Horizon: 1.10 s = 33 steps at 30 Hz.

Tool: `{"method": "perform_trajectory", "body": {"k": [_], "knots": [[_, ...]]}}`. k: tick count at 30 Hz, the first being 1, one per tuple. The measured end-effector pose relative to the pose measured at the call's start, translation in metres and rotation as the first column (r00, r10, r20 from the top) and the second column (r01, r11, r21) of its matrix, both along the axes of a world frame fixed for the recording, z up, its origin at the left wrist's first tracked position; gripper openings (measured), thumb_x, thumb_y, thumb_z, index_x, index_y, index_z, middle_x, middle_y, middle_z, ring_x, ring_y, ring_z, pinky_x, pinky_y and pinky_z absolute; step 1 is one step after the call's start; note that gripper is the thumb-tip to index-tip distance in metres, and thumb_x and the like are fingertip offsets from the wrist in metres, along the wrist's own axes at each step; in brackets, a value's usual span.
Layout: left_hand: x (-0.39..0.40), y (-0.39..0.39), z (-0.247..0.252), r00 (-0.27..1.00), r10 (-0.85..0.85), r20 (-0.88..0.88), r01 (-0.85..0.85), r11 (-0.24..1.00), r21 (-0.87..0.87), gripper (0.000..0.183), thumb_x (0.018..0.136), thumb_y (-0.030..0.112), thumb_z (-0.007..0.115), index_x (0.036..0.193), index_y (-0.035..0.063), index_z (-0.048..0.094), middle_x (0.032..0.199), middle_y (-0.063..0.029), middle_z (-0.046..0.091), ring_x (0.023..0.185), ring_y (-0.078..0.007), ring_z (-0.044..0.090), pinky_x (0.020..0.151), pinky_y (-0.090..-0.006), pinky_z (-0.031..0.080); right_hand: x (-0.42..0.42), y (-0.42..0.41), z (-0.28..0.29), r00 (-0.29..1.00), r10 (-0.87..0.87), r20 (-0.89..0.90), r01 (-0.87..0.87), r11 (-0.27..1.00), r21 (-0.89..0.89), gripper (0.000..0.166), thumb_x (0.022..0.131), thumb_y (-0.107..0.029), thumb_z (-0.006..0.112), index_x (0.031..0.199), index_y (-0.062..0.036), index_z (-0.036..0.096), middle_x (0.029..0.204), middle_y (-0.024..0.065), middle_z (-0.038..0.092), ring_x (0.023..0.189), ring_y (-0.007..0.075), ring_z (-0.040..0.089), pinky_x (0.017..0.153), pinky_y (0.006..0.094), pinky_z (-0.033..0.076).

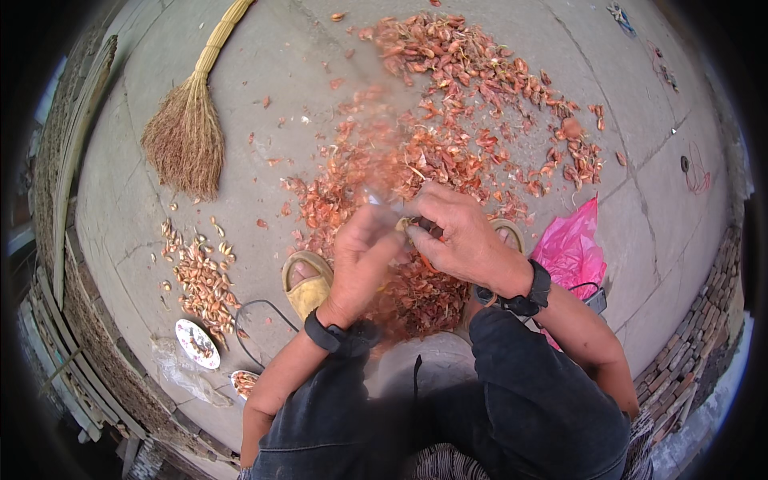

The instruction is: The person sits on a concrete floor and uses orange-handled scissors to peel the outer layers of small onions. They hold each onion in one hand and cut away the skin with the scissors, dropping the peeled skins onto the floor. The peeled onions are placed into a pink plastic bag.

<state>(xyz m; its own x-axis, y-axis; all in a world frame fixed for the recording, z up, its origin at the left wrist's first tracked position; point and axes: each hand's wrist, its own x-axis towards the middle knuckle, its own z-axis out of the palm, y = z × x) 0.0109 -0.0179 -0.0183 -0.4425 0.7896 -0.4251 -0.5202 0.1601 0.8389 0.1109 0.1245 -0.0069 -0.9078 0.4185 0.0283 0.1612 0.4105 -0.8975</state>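
My left hand (pixel 366 255) and my right hand (pixel 459 237) meet in front of me, above a heap of reddish dry shallot skins (pixel 429 300). Between the right fingertips is a small yellowish-brown bulb (pixel 404 224), probably a shallot. The left hand's fingers are bent and blurred close beside it; a pale blurred blade-like thing (pixel 373 197) shows past them, and what holds it cannot be told. Beyond the hands lie more loose skins (pixel 348 180) and a long pile of unpeeled shallots (pixel 456 54). Peeled shallots (pixel 207 279) lie on the ground at the left.
A straw broom (pixel 192 126) lies at the upper left. Near the peeled pile are a flowered plate (pixel 198 344), a smaller dish (pixel 244 384) and clear plastic film (pixel 186 375). A pink plastic bag (pixel 573 246) lies at the right. Slippered feet flank the skins; bricks (pixel 690 336) edge the concrete.
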Motion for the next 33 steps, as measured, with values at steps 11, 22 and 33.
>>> {"method": "perform_trajectory", "body": {"k": [11,22,33], "knots": [[-0.004,-0.003,-0.006,0.987,0.007,0.158,-0.006,1.000,-0.010,0.022,0.093,0.001,0.052,0.115,0.0007,0.054,0.096,-0.0077,0.064,0.079,-0.0130,0.063,0.070,-0.0276,0.054,0.009,0.023,-0.004,0.983,-0.110,0.144,0.120,0.991,-0.059,0.010,0.078,-0.004,0.063,0.087,0.0008,0.067,0.079,0.0117,0.063,0.070,0.0200,0.063,0.064,0.0342,0.050],[0.002,-0.001,-0.006,0.998,-0.054,0.020,0.055,0.999,-0.002,0.028,0.088,-0.008,0.055,0.114,0.0016,0.053,0.094,-0.0056,0.062,0.081,-0.0123,0.063,0.071,-0.0267,0.055,0.001,0.003,-0.008,0.977,-0.042,0.211,0.116,0.930,-0.349,0.015,0.066,-0.008,0.071,0.072,0.0021,0.061,0.070,0.0115,0.059,0.065,0.0208,0.060,0.059,0.0349,0.046],[0.005,-0.002,-0.010,0.993,-0.113,-0.029,0.113,0.993,-0.023,0.027,0.087,-0.009,0.052,0.112,-0.0003,0.051,0.090,-0.0043,0.058,0.078,-0.0112,0.060,0.067,-0.0264,0.052,0.006,0.009,-0.012,0.944,-0.186,0.274,0.319,0.735,-0.599,0.010,0.081,-0.006,0.061,0.072,-0.0012,0.059,0.075,0.0009,0.059,0.064,0.0086,0.052,0.058,0.0242,0.043]]}}
